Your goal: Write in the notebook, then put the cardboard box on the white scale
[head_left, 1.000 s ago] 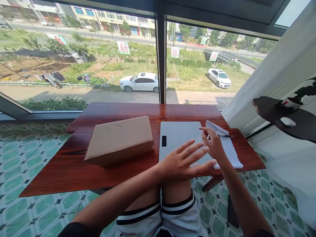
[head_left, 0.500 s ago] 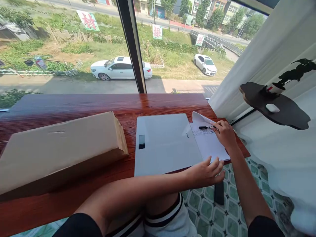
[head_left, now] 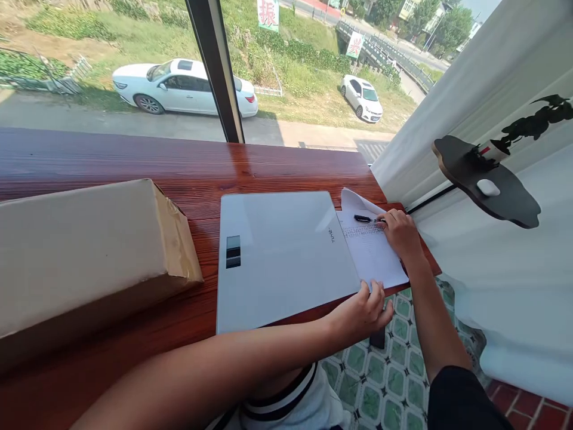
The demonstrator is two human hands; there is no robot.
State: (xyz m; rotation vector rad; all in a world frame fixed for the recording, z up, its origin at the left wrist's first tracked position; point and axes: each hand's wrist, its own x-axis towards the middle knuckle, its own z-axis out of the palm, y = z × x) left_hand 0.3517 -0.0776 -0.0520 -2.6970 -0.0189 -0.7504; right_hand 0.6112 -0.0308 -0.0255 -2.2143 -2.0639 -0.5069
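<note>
A flat silver-grey slab [head_left: 286, 257] with a small dark window and printed letters lies on the wooden desk. Its right edge overlaps white paper sheets [head_left: 376, 257] bearing handwriting, and the top sheet curls up at its far edge. Over those sheets, my right hand [head_left: 403, 236] closes its fingertips on the end of a black pen [head_left: 363, 219], which lies nearly flat and points left. My left hand [head_left: 360, 310] reaches across in front of the slab. Its fingers are apart, with fingertips by the slab's near right corner and the paper's lower edge; it holds nothing.
A long cardboard box [head_left: 85, 257] takes up the left of the desk [head_left: 286, 164]. White curtains [head_left: 443, 83] hang on the right, beside a dark wavy shelf [head_left: 505, 194] with a potted plant. A dark object [head_left: 377, 339] lies on the tiled floor below.
My left hand has moved up to the slab's corner and the paper's edge. My right hand stays at the pen. The camera view has shifted, bringing the box and slab lower left.
</note>
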